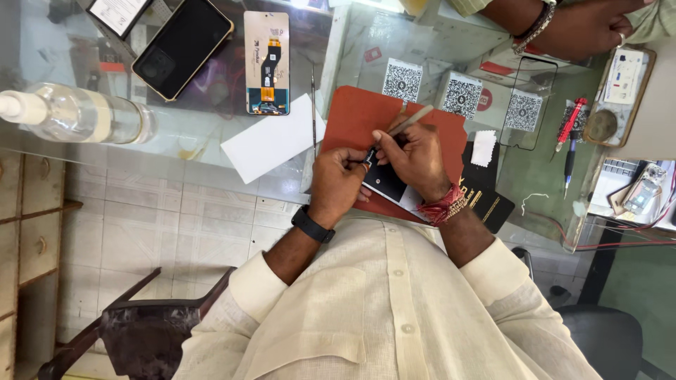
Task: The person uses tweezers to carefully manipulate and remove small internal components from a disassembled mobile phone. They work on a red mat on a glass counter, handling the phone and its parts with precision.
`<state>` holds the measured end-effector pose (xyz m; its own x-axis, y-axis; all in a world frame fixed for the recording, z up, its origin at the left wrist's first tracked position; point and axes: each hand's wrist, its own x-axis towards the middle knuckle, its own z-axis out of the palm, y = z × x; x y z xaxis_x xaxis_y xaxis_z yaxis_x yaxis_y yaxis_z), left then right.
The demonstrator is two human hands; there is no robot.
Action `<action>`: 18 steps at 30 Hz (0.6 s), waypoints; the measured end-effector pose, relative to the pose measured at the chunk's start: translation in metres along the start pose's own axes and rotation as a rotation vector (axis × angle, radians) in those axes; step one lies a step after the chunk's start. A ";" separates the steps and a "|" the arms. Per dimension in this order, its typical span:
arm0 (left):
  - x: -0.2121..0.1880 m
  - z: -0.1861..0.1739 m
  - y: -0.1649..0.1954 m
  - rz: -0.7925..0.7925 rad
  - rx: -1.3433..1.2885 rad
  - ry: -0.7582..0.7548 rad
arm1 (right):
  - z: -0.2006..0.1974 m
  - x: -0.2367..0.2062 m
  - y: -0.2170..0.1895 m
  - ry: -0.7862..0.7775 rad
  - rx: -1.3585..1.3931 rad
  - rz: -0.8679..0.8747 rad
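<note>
My left hand (336,179) pinches the upper edge of a small black and white phone part (384,184) that lies on a red-orange mat (355,116) on the glass counter. My right hand (417,156) holds a thin grey tool (412,120) like a pen, its tip at the part's top edge between my two hands. A black band sits on my left wrist, red threads on my right wrist.
On the counter lie a white card (271,137), a phone screen panel with flex cable (267,62), a black phone (182,48), a clear bottle (77,112), code stands (461,93) and pens (570,134). Another person's hand (581,24) rests at the far right. A chair (141,324) stands below left.
</note>
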<state>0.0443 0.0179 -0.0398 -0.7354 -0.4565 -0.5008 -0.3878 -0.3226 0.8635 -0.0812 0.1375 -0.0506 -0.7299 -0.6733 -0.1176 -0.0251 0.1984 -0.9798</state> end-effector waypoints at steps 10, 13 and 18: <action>-0.003 -0.003 0.008 0.000 0.022 -0.028 | -0.001 0.000 -0.011 -0.041 -0.124 -0.137; -0.005 -0.003 0.010 -0.005 0.009 -0.022 | 0.002 0.000 -0.011 0.011 -0.149 -0.099; -0.005 -0.004 0.009 0.011 0.001 -0.043 | -0.004 0.001 -0.011 -0.113 -0.056 -0.196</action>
<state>0.0463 0.0143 -0.0300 -0.7627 -0.4240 -0.4884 -0.3803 -0.3167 0.8689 -0.0848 0.1373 -0.0396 -0.6264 -0.7776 0.0540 -0.1989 0.0925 -0.9756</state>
